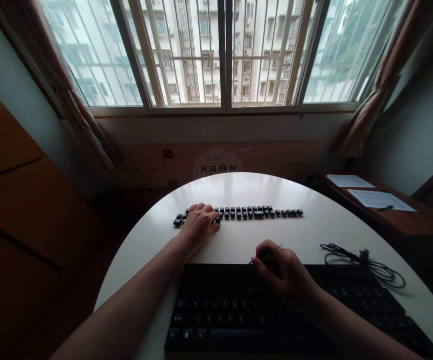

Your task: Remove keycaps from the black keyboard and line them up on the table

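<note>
A black keyboard point(235, 317) lies along the near side of the white round table, its upper rows bare of keycaps as far as the dim light shows. Beyond it, loose black keycaps point(258, 214) stand in rows. My left hand point(200, 222) rests over the left part of these rows, thumb and fingers closed about a keycap point(217, 220) at the table surface. Above the keyboard's top edge, my right hand point(280, 272) is closed around a keycap puller point(267, 255) with a dark handle. Thin wires stick out from it. The palm hides part of the puller.
A coiled black cable point(383, 272) lies on the white table point(137, 270), right of my right hand. On a brown side table point(400, 222) are paper sheets point(381, 200) and a pen point(385, 208). A flat printed box point(261, 160) stands under the window.
</note>
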A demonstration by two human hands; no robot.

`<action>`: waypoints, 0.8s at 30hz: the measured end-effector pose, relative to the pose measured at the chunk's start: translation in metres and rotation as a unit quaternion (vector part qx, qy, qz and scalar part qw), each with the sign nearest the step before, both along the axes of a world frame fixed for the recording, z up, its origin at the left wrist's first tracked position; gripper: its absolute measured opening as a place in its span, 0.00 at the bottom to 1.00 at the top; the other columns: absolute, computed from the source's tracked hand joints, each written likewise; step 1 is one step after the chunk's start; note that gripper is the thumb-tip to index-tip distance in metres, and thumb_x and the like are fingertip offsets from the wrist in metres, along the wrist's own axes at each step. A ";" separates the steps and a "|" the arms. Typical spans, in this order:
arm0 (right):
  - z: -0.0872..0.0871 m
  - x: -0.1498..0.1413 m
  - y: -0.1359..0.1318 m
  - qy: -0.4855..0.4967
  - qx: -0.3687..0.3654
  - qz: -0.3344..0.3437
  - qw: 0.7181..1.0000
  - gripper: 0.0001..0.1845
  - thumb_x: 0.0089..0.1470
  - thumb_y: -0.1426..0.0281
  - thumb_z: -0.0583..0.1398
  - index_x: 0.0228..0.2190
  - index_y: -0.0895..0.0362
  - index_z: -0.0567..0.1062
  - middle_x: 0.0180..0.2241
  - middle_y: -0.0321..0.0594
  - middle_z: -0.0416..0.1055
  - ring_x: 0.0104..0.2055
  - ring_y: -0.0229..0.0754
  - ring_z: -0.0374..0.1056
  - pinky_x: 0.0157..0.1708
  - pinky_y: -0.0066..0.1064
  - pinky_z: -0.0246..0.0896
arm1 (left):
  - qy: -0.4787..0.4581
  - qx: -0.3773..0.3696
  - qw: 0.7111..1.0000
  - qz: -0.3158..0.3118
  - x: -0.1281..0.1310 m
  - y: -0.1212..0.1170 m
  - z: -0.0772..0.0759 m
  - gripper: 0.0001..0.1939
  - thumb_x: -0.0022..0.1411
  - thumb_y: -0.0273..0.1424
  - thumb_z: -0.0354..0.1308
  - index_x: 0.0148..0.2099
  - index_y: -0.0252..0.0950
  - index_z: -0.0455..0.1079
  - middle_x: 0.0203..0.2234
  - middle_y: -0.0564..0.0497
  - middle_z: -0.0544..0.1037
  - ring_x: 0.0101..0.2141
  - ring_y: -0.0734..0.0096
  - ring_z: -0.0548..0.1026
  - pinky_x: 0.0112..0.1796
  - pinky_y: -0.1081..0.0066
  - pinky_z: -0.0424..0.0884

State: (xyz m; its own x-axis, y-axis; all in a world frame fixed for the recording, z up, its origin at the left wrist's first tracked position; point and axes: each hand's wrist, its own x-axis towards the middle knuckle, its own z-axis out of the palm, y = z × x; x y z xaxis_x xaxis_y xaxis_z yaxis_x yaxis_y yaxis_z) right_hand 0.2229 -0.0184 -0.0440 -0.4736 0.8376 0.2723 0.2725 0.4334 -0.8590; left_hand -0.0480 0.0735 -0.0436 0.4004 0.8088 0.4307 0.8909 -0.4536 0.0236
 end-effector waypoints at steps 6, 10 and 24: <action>-0.001 -0.001 0.000 0.000 -0.006 0.004 1.000 0.10 0.62 0.62 0.57 0.32 0.55 0.67 0.21 0.30 0.58 0.21 0.34 0.51 0.21 0.26 0.50 | 0.007 0.004 1.000 0.012 0.000 0.000 0.000 0.07 0.58 0.31 0.62 0.40 0.41 0.78 0.38 0.47 0.77 0.41 0.56 0.71 0.46 0.56 0.63; -0.001 -0.001 -0.001 -0.004 -0.005 0.003 1.000 0.10 0.62 0.62 0.57 0.32 0.55 0.67 0.21 0.30 0.59 0.21 0.34 0.51 0.21 0.26 0.50 | 0.013 0.003 1.000 0.024 0.004 -0.001 0.002 0.06 0.58 0.31 0.63 0.39 0.40 0.78 0.38 0.47 0.78 0.41 0.56 0.71 0.45 0.56 0.63; 0.000 0.001 0.000 0.006 0.005 0.006 1.000 0.09 0.63 0.62 0.55 0.34 0.55 0.68 0.21 0.29 0.58 0.19 0.33 0.51 0.19 0.26 0.48 | -0.011 0.044 0.997 0.060 -0.004 -0.004 0.008 0.07 0.58 0.34 0.63 0.40 0.40 0.77 0.36 0.46 0.77 0.40 0.54 0.71 0.44 0.55 0.63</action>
